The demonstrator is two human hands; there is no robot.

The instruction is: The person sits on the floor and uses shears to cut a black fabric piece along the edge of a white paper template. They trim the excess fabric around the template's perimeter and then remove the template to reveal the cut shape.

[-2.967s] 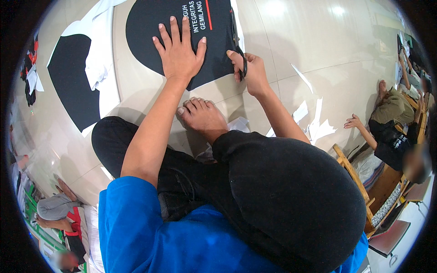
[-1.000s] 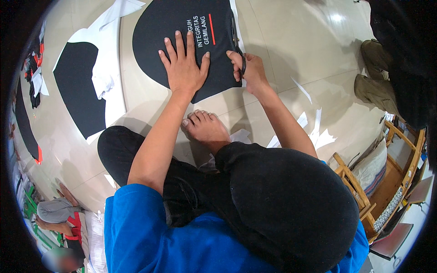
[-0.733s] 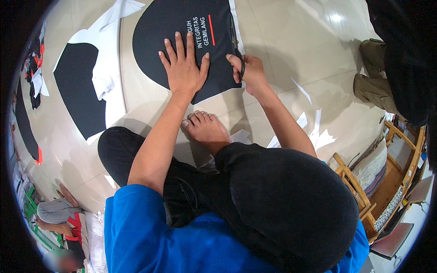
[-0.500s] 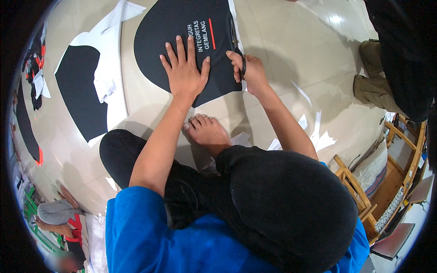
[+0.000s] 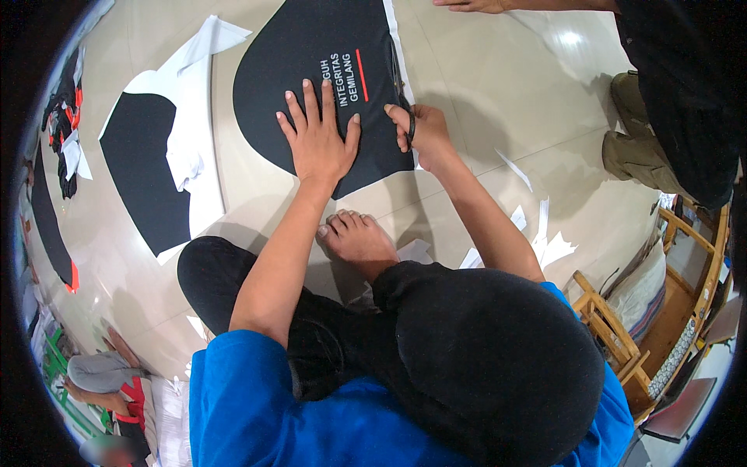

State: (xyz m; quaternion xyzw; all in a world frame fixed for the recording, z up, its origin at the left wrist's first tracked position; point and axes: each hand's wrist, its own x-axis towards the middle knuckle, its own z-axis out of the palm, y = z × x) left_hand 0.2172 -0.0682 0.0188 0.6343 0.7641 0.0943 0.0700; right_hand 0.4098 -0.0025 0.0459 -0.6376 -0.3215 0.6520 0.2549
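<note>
A black fabric panel [image 5: 272, 62] with pale printed lettering and a red stripe lies flat on the tiled floor in front of me. White material [image 5: 393, 31] shows along its right edge. My left hand [image 5: 319, 152] is pressed flat on the panel with its fingers spread, just below the print. At the right edge, my right hand [image 5: 428, 136] grips a pair of dark-handled scissors [image 5: 412, 128]. Their blades point away from me along the border between black and white; how far they are apart is hard to make out.
To the left lies another black panel [image 5: 140, 163] with white material [image 5: 194, 101] over it. White scraps [image 5: 555, 249] lie right of my foot. A co-worker's hand [image 5: 475, 5] reaches in at the top right. Wooden furniture [image 5: 615, 335] stands at the lower right; another person sits at lower left.
The panel and both my hands sit slightly lower in the picture, as does much of the scene. A co-worker's forearm now extends across the top right. My right hand still holds the scissors.
</note>
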